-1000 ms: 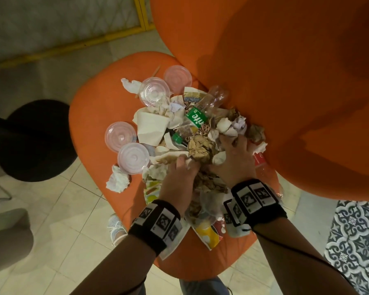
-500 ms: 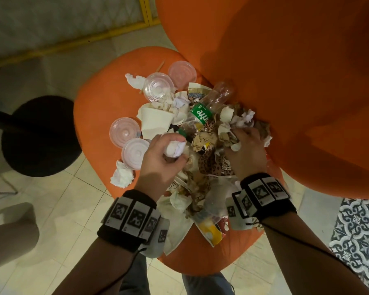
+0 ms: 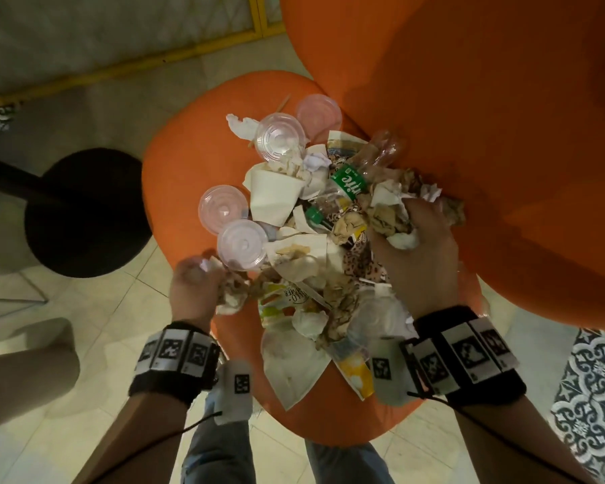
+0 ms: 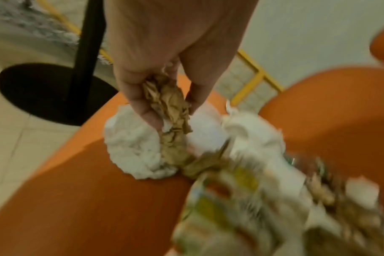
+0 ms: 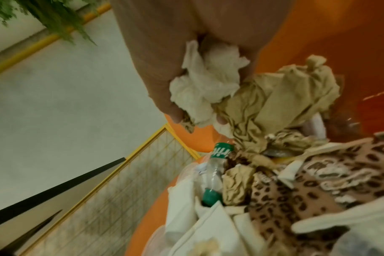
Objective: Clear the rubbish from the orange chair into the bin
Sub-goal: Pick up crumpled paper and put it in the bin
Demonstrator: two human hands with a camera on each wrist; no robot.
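A heap of rubbish (image 3: 311,246) covers the orange chair (image 3: 179,190) seat: crumpled tissues, brown paper, a clear bottle (image 3: 357,176) with a green label, plastic lids (image 3: 240,244), a white paper cup (image 3: 273,197) and wrappers. At the seat's left edge my left hand (image 3: 196,284) grips crumpled brown paper (image 4: 171,110), right above a white tissue wad (image 4: 138,149). Against the chair back my right hand (image 3: 413,235) holds a white tissue (image 5: 206,83) and brown paper (image 5: 281,97). No bin shows in any view.
A black round table base (image 3: 84,214) with its pole stands on the tiled floor left of the chair. A yellow-framed panel (image 3: 259,19) runs along the back. A patterned rug (image 3: 594,396) lies at the right. My legs (image 3: 220,448) are in front of the seat.
My left hand has moved left, from the middle of the heap to the seat's left edge, carrying paper. My right hand has closed round tissue and paper and lifted slightly.
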